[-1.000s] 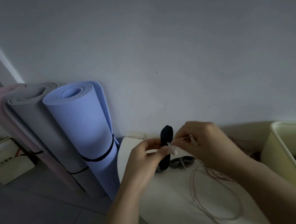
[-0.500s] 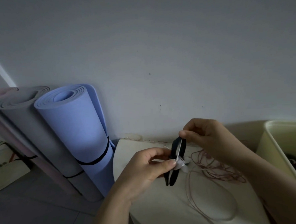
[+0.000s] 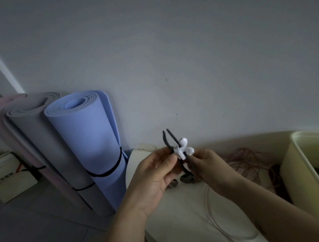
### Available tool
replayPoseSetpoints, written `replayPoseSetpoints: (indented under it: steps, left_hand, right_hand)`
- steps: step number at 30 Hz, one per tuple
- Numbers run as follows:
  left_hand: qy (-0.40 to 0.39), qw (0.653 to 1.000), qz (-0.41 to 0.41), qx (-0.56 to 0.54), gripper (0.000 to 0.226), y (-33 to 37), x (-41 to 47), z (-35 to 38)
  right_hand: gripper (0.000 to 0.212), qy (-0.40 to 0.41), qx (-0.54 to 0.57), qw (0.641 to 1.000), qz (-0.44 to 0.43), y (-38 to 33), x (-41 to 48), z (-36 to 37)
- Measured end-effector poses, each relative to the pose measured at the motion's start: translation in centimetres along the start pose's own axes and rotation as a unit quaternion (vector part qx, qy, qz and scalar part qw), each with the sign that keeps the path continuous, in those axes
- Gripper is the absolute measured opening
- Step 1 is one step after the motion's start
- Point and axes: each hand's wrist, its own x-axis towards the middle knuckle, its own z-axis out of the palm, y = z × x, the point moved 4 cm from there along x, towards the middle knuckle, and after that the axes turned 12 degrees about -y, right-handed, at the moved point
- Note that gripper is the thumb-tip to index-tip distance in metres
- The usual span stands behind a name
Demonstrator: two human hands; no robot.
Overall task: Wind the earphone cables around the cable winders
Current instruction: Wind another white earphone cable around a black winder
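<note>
Both hands hold a black cable winder (image 3: 176,153) in the air above the white table (image 3: 180,208). Left hand (image 3: 154,174) pinches its middle with thumb and fingertips — right hand (image 3: 211,166) grips the lower part, fingers curled. Two white earbuds (image 3: 186,147) sit against the winder between the hands. Loose pinkish cable (image 3: 249,158) lies on the table near a cream bin (image 3: 305,168). Blue mat (image 3: 93,142) and grey mat (image 3: 39,131) lean on the wall.
</note>
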Motion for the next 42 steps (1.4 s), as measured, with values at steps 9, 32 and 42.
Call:
replayPoseSetpoints:
  steps: [9,32,42]
  left_hand:
    - [0.116,0.992,-0.031,-0.022,0.032,-0.5,0.0,-2.4]
    - [0.024,0.934,-0.067,0.351,0.016,-0.8,-0.1,-0.5]
    - [-0.096,0.967,-0.069,0.227,0.027,-0.8,-0.1,0.6]
  right_hand:
    - [0.025,-0.080,-0.208,0.975,0.018,-0.2,-0.7,0.7]
    - [0.015,0.102,-0.343,0.920,-0.162,-6.8,-3.8,-3.1]
    - [0.029,-0.015,-0.082,0.994,-0.072,-4.0,-2.3,-4.2]
